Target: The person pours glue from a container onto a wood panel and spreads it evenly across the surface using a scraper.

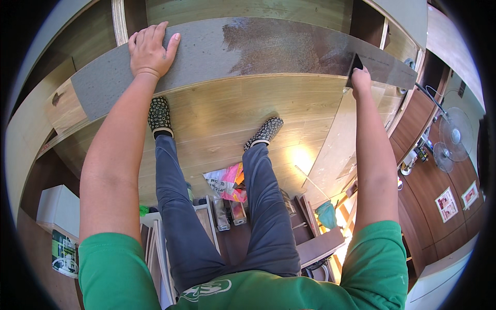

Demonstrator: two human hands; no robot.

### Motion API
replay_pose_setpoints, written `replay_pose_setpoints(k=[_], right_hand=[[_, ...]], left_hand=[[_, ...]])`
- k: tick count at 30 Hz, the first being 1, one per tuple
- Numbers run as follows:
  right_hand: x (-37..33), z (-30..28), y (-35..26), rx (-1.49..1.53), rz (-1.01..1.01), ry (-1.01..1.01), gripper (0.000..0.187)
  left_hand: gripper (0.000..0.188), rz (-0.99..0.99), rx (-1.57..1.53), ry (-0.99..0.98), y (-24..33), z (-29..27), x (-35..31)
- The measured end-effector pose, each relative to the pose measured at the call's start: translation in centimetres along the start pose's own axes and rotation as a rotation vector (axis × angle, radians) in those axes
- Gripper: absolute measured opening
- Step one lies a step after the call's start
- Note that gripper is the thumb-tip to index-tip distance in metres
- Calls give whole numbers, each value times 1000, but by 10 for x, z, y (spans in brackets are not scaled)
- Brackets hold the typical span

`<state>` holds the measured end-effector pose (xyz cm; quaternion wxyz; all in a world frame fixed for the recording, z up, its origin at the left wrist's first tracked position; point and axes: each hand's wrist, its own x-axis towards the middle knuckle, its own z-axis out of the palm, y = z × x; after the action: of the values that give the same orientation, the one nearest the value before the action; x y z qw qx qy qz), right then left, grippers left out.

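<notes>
Head view: a long grey flat board [196, 54] with a pale wood front edge lies crosswise at the top, over a pale plywood frame [120, 23]; its right part bears a dark brown, wet-looking coating [289, 46], ragged at its left border and finely ridged near the upper edge. Below it, a glossy light-wood floor [212, 113]; black-and-cream patterned slippers [160, 113] and dark blue-grey trousers [175, 181] of the person stand in the way of part of this floor. Between the legs, a pink-and-white plastic bag [231, 174]; near the right leg, a crumpled teal item [326, 214], kind unclear. Far right, a round translucent fan [454, 136] near a brown panelled surface [439, 170]; far left, a white box-shaped unit [59, 206]. Hands well apart. Left hand [152, 51]: palm down on the bare grey left portion of the board, fingers extended and close together, thumb spread away. Right hand [361, 80]: fingers closed around a dark, flat-faced hand tool [356, 64] at the coating's right side; the tool overlaps the board in view, exact edge contact cannot be told.
</notes>
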<state>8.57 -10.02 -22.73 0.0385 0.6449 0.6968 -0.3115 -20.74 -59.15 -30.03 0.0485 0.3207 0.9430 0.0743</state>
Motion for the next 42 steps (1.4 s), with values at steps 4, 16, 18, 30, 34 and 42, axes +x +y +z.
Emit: replay_pose_setpoints(k=[4, 16, 18, 30, 34, 42], right_hand=[[-22, 29, -14, 42, -61, -160, 40], [-231, 163, -109, -552, -523, -259, 56], [-262, 182, -122, -555, -587, -279, 57], [-162, 97, -97, -223, -328, -122, 43], [-139, 102, -98, -239, -346, -196, 44], [-221, 175, -158, -594, -535, -258, 55]], left_hand=[[49, 0, 14, -17, 1, 0, 0], [46, 7, -9, -22, 1, -6, 1], [46, 12, -7, -21, 4, -6, 2], [46, 8, -22, -9, 2, -6, 0], [46, 7, -17, -3, 4, -5, 1], [45, 10, -4, -5, 1, -4, 0]])
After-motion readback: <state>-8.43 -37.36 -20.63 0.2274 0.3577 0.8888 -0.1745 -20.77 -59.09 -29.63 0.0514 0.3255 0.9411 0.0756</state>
